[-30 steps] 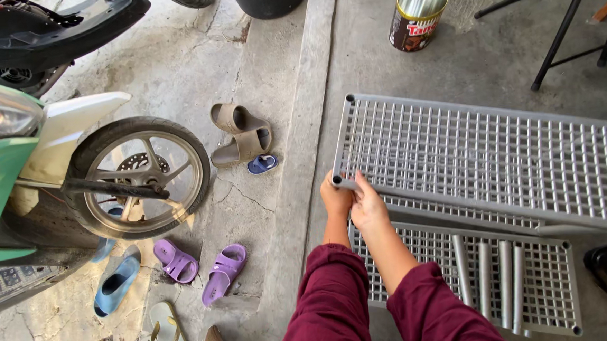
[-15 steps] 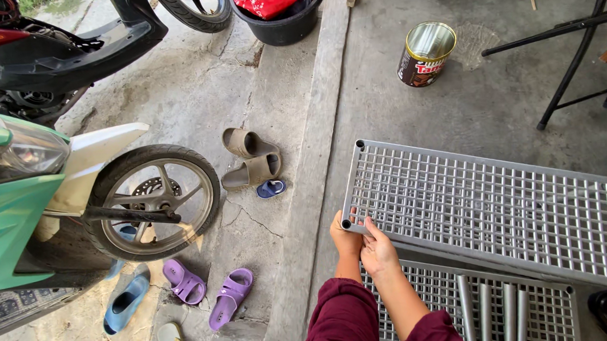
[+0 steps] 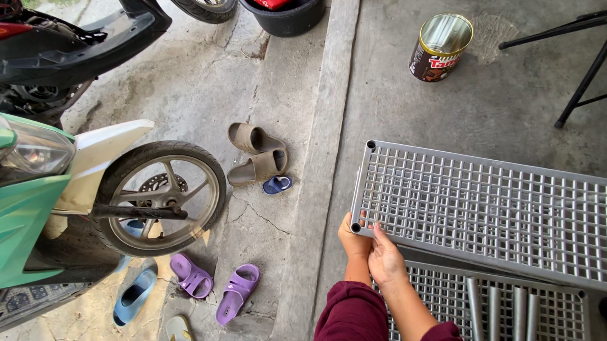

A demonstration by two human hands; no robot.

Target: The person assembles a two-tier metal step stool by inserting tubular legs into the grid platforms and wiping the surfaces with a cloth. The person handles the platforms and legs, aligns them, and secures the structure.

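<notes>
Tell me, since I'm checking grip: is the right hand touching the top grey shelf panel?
Touching: the head view shows the right hand gripping the top grey shelf panel at its near corner.

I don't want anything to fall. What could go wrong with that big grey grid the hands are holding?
Both hands, left hand and right hand, grip just one corner of the grey shelf panel, so it might tip or slip. It could drop onto the second panel and the loose grey tubes lying on it. Fingers at the corner might get pinched.

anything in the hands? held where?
Both hands, left hand and right hand, hold the grey plastic grid shelf panel at its near-left corner, the grip on the edge by the corner socket.
</notes>
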